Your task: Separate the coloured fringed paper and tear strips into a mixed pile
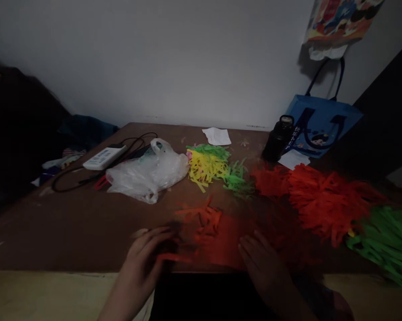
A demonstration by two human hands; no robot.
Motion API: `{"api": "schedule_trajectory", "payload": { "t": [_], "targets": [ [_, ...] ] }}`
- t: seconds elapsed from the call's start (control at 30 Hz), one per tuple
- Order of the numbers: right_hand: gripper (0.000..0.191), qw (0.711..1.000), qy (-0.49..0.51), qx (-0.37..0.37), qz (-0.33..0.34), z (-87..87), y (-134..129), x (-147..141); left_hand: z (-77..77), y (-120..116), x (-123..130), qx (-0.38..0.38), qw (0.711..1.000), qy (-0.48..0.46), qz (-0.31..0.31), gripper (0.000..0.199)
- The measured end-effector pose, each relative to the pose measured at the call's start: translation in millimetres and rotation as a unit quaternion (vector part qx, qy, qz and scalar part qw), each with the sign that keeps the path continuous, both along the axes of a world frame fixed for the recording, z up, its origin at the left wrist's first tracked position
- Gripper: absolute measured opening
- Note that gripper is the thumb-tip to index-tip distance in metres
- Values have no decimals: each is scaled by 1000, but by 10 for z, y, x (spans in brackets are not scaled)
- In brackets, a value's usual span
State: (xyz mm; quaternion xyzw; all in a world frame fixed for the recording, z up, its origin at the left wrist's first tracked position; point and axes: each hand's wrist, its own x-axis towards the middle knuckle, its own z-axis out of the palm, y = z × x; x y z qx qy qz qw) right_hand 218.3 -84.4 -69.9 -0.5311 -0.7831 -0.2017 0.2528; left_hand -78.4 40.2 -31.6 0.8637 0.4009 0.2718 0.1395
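A red paper sheet [224,243] lies near the table's front edge, its left side cut into orange-red strips [209,218]. My left hand [147,252] is at the left end of these strips, fingers curled, with one strip running out from by the thumb. Shadow and motion blur obscure its fingertips. On the right edge of the sheet rests my right hand [259,263], its fingers stretched out and lying fairly flat, somewhat blurred. Just beyond are yellow paper fringe [205,167] and green paper fringe [237,178].
Large red fringe [328,200] and green fringe [384,243] spread along the right. A clear plastic bag [147,174], a white power strip [104,157] and its cable lie left. A black bottle [276,140] and blue tote bag [321,120] stand back right. White paper [217,136] lies by the wall.
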Motion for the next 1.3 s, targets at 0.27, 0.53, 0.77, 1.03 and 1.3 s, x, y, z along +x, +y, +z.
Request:
{"api": "schedule_trajectory", "payload": {
  "t": [0.27,0.53,0.77,1.03,1.3],
  "targets": [
    [40,998,-1,-54,38,-35,-53,107,190,-546,775,67,969,28,-237,54],
    [28,988,138,-70,-14,98,-72,145,-35,-410,1120,-72,980,55,-180,21],
    [28,958,220,-65,-173,97,148,43,-43,-234,1135,-172,983,53,-27,19],
    [27,970,123,-54,-203,-14,457,26,-38,-106,1246,-174,977,118,26,29],
    [18,990,106,-40,-81,216,279,52,6,-4,1285,-188,973,137,10,36]
  ]
}}
